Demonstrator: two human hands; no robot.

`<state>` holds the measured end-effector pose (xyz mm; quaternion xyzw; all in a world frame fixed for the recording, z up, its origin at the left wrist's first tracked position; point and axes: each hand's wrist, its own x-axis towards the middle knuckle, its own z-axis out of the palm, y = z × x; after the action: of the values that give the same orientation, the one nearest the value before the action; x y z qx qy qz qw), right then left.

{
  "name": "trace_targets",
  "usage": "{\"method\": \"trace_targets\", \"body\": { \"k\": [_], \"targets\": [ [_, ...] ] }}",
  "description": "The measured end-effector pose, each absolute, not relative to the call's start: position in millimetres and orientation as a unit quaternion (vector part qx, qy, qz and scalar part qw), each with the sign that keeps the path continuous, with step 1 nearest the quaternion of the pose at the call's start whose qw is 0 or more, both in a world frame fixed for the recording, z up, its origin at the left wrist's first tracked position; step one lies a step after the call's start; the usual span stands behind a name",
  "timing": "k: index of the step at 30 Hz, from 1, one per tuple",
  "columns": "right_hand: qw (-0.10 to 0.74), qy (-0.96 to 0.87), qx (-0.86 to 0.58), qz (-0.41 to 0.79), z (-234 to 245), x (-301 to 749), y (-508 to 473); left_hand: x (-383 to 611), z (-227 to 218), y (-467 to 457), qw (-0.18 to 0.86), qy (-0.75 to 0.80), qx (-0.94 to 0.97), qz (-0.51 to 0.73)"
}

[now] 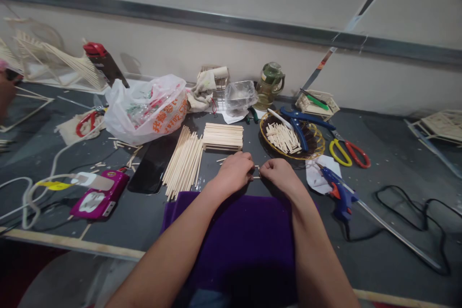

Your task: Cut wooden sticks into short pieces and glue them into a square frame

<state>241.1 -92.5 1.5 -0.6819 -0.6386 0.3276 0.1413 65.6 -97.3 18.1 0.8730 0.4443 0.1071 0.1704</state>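
My left hand [235, 171] is closed in a pinch just beyond the folded purple cloth [249, 236]. Close on its right, my right hand [280, 174] pinches too. Short wooden sticks [256, 177] bridge the small gap between my fingertips, and both hands hold them low over the dark tabletop; my fingers hide their ends. Past my left hand stands a small block built of sticks [223, 135]. Long loose sticks [184, 161] lie fanned out to its left. A wicker basket [319, 140] holding short cut sticks [283, 137] sits beyond my right hand.
On the right lie a glue gun [339, 192] with its cord, scissors [348, 151] and a blue-handled cutter [299, 130]. Leftward are a black phone [149, 166], a magenta power bank [99, 195] and a plastic bag [144, 110]. A glass jug [270, 86] stands near the wall.
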Motion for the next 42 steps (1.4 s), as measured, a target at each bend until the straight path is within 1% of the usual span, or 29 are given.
{"method": "trace_targets", "body": {
  "k": [9,16,25,33,36,42],
  "targets": [
    [0.117,-0.652,-0.678,0.318,4.0,241.0,-93.6,66.8,19.5,-97.6,0.158,0.444,0.877,0.097],
    [0.135,-0.656,-0.667,0.327,2.8,244.5,-94.1,66.9,20.5,-97.1,0.151,0.446,0.879,0.075],
    [0.102,-0.657,-0.689,0.287,8.0,236.5,-96.2,66.8,20.0,-97.7,0.15,0.443,0.881,0.076],
    [0.098,-0.667,-0.686,0.274,6.7,236.8,-95.7,67.1,21.7,-97.7,0.154,0.446,0.879,0.074],
    [0.108,-0.665,-0.678,0.293,5.5,239.4,-94.9,67.3,21.6,-97.9,0.153,0.446,0.879,0.072],
    [0.16,-0.626,-0.653,0.395,5.4,247.6,-96.9,67.4,22.4,-97.8,0.153,0.445,0.879,0.075]
  ]
}}
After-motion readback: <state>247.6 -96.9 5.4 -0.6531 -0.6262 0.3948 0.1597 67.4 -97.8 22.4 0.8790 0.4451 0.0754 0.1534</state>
